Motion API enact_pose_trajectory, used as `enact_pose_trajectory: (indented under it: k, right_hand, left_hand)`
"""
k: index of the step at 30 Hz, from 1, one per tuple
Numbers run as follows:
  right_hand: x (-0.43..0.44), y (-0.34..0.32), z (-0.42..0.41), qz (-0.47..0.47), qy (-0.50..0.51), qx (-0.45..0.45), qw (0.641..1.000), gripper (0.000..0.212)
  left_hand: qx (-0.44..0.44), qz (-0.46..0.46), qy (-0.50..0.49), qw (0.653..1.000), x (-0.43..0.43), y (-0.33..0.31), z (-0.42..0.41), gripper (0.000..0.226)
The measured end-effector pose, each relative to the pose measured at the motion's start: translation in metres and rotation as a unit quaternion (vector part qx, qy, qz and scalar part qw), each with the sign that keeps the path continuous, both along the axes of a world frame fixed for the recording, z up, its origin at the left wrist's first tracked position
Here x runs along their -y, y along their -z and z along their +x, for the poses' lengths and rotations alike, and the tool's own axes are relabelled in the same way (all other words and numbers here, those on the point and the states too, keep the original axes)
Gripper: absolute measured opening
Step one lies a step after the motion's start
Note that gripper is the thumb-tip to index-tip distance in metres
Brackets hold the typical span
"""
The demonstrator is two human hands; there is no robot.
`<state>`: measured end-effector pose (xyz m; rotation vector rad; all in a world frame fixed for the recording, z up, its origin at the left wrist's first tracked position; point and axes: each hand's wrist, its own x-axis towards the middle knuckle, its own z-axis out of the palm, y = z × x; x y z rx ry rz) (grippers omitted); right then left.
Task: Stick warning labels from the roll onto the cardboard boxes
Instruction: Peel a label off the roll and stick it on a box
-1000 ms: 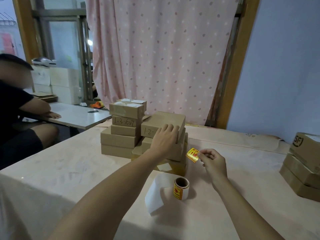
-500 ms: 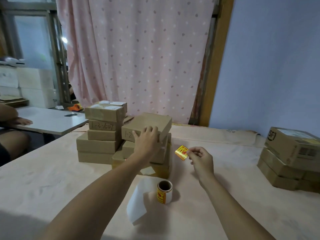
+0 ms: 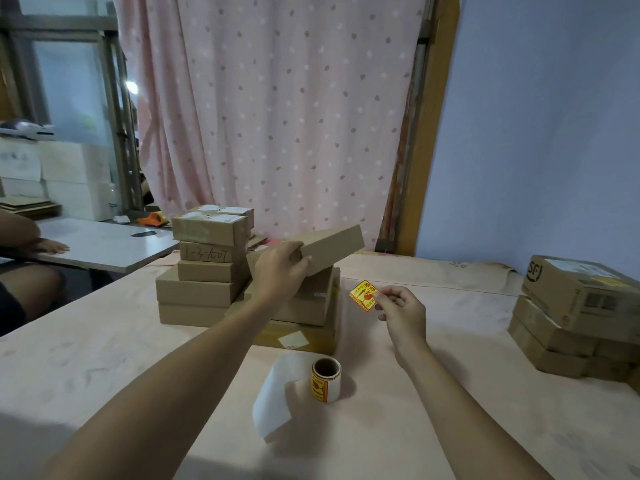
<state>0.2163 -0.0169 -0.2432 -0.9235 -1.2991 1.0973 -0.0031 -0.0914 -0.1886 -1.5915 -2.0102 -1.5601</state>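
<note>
Right now the left hand (image 3: 280, 268) grips a flat cardboard box (image 3: 332, 249) by its near left end, fingers (image 3: 298, 258) curled over the top edge. The box is held tilted, its far right end higher, just above the middle stack of boxes (image 3: 304, 317) on the table (image 3: 104, 358). The right hand (image 3: 403, 310) hovers to the right of that stack, thumb and forefinger pinched together on the right edge of a yellow and red warning label (image 3: 363, 295); the label faces the camera and touches no box. Nearer the camera the label roll (image 3: 326, 379) stands upright on the table, core opening up, with a white backing strip (image 3: 273, 400) trailing off to its left. A second stack of brown boxes (image 3: 204, 282) stands just left of the middle one, one box marked with handwritten numbers. Well apart at the right edge is another pile of cardboard boxes (image 3: 581, 306), the top one printed with a logo. A pink spotted curtain (image 3: 277, 116) hangs behind. At far left another person's hand (image 3: 48, 245) rests on a white side table (image 3: 104, 244).
</note>
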Motion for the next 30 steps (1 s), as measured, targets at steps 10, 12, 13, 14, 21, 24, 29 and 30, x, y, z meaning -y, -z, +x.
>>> enact_pose_trajectory:
  k: [10, 12, 13, 14, 21, 24, 29, 30]
  right_hand:
    - [0.004, -0.042, -0.016, 0.052, -0.028, -0.062, 0.996, 0.011]
    - [-0.001, -0.054, -0.015, 0.065, -0.008, -0.072, 0.995, 0.01]
    - [-0.005, -0.06, -0.014, 0.061, -0.002, -0.082, 0.995, 0.01]
    - [-0.01, -0.064, -0.013, 0.053, -0.001, -0.092, 0.994, 0.01]
    - [-0.031, -0.086, -0.017, -0.011, -0.045, -0.165, 0.985, 0.012]
    - [-0.038, -0.09, -0.027, -0.014, -0.081, -0.168, 0.982, 0.013]
    - [-0.044, -0.093, -0.048, -0.002, -0.126, -0.144, 0.981, 0.01]
    - [-0.046, -0.091, -0.05, 0.003, -0.126, -0.133, 0.983, 0.01]
  left_hand:
    - [0.123, 0.062, -0.004, 0.99, 0.019, -0.042, -0.025, 0.015]
    - [0.146, 0.074, 0.006, 0.987, 0.022, -0.046, -0.03, 0.008]
    - [0.152, 0.073, 0.011, 0.986, 0.022, -0.048, -0.033, 0.008]
    - [0.16, 0.071, 0.013, 0.984, 0.024, -0.051, -0.036, 0.011]
    - [0.258, 0.067, 0.03, 0.963, 0.014, -0.064, -0.064, 0.011]
    - [0.287, 0.05, 0.03, 0.956, 0.007, -0.067, -0.07, 0.027]
    - [0.337, 0.057, 0.065, 0.938, -0.002, -0.057, -0.072, 0.047]
    - [0.335, 0.049, 0.09, 0.936, -0.001, -0.051, -0.072, 0.056]
